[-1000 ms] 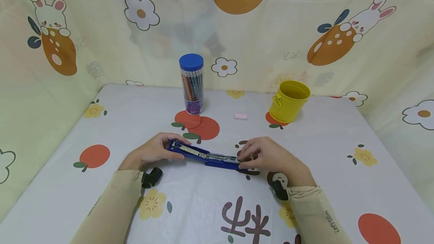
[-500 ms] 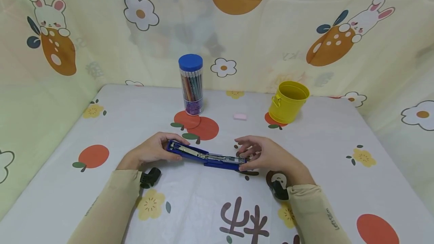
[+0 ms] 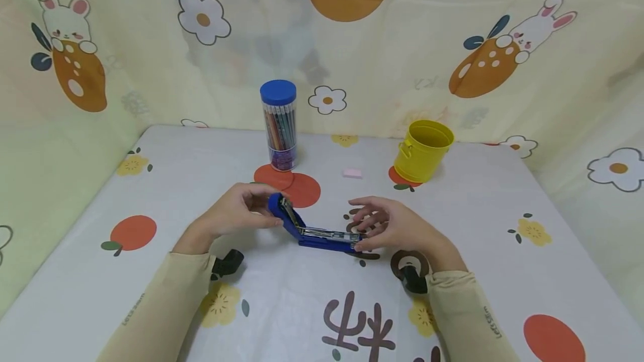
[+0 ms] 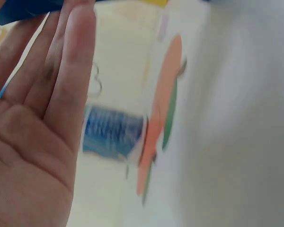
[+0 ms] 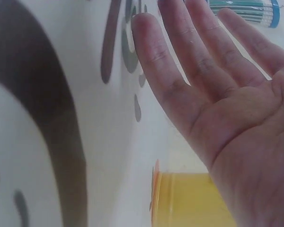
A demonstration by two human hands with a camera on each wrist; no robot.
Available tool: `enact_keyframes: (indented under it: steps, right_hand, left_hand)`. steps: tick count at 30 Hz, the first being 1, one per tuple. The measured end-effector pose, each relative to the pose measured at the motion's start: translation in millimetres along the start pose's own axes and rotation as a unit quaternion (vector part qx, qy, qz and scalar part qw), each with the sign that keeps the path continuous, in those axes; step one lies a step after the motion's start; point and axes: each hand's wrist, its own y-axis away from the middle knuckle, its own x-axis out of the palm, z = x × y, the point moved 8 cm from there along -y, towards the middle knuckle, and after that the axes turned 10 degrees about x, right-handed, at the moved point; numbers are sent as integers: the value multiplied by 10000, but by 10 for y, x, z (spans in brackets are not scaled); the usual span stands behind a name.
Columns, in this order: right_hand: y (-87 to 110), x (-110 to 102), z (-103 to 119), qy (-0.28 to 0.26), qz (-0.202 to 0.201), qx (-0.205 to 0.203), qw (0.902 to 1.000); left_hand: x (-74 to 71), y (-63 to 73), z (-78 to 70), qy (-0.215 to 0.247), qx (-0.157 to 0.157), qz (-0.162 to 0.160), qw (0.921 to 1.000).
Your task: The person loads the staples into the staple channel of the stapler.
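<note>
A blue stapler (image 3: 327,241), its top folded far back, lies in the middle of the table with the metal staple channel exposed. My left hand (image 3: 238,211) pinches the raised end of its top between thumb and fingers. In the left wrist view, a blue part of the stapler (image 4: 26,8) shows at those fingertips. My right hand (image 3: 397,228) is at the other end, thumb tip right at the base and the other fingers held loosely apart. The right wrist view shows that hand's fingers (image 5: 199,66) nearly straight; the stapler is out of sight there.
A clear tube of pencils with a blue lid (image 3: 278,127) stands at the back. To its right lie a small pink eraser (image 3: 353,173) and a yellow bucket (image 3: 425,152). A printed cloth covers the table (image 3: 282,306), and a patterned curtain hangs behind.
My left hand has raised the stapler's top, swinging it up to a steeper angle over the base. My right fingers have lifted off the staple channel, thumb staying by the end.
</note>
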Motion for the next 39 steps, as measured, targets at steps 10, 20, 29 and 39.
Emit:
enact_keyframes:
  steps: [10, 20, 29, 39]
  right_hand:
    - [14, -74, -60, -66, -77, 138, 9999]
    - [28, -113, -90, -194, -83, 329, 9992]
    - [26, -99, -78, -193, -76, 271, 9994]
    - [51, -87, -98, -176, -158, 259, 9994]
  left_hand:
    - [371, -301, -151, -909, 263, 27, 9955]
    - [749, -461, -58, -1624, 428, 461, 9847]
    - [885, -427, 45, -1569, 157, 490, 9863]
    - [957, -414, 26, -1122, 434, 357, 9921]
